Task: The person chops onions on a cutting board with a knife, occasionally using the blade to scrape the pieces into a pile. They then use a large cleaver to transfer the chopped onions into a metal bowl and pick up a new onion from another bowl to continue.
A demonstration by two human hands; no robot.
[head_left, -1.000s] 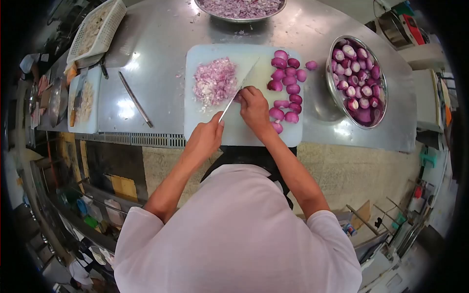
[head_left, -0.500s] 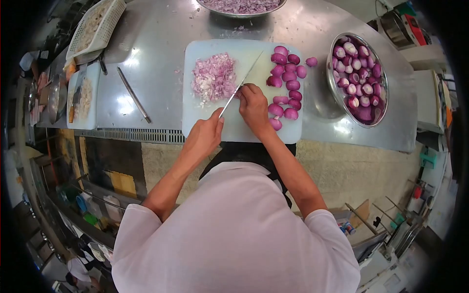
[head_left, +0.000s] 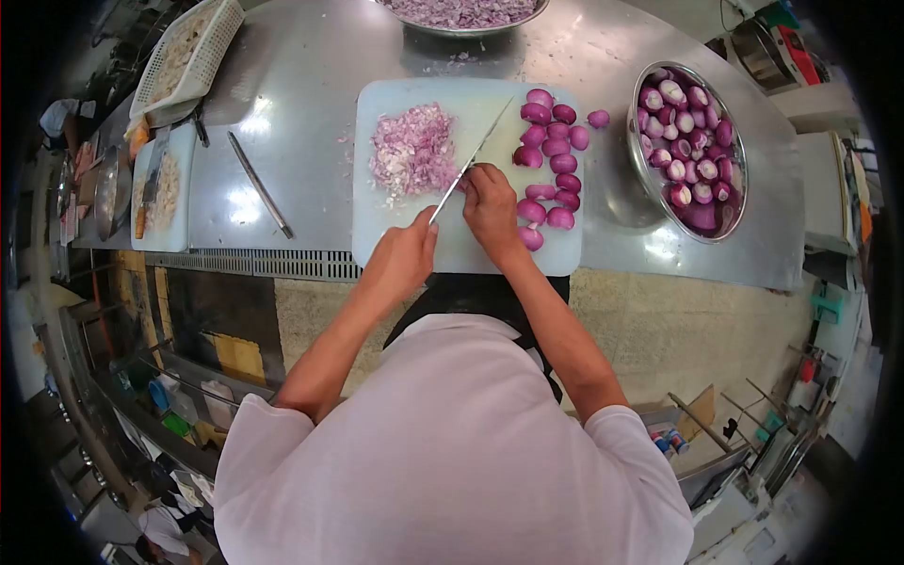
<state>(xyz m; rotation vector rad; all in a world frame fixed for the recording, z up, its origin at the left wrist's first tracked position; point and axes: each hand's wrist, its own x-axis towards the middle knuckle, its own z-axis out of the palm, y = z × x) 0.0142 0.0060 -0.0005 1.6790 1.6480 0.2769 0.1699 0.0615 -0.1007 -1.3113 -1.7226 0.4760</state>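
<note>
Knife (head_left: 471, 155) tip swung slightly right vs 0.5 s ago. L hand (head_left: 403, 256) fisted on its handle. R hand (head_left: 490, 202) curled at blade, mid cutting board (head_left: 452, 247) on counter (head_left: 301, 122); can't tell what it pins. Whole shallots (head_left: 551, 155) just right, chopped pile (head_left: 412, 151) left.

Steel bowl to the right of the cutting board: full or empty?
Nearly full: the steel bowl holds a heap of peeled purple shallots reaching almost to its rim.

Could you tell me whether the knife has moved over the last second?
Yes, slightly: the knife tip has shifted right across the cutting board, toward the peeled shallots.
</note>
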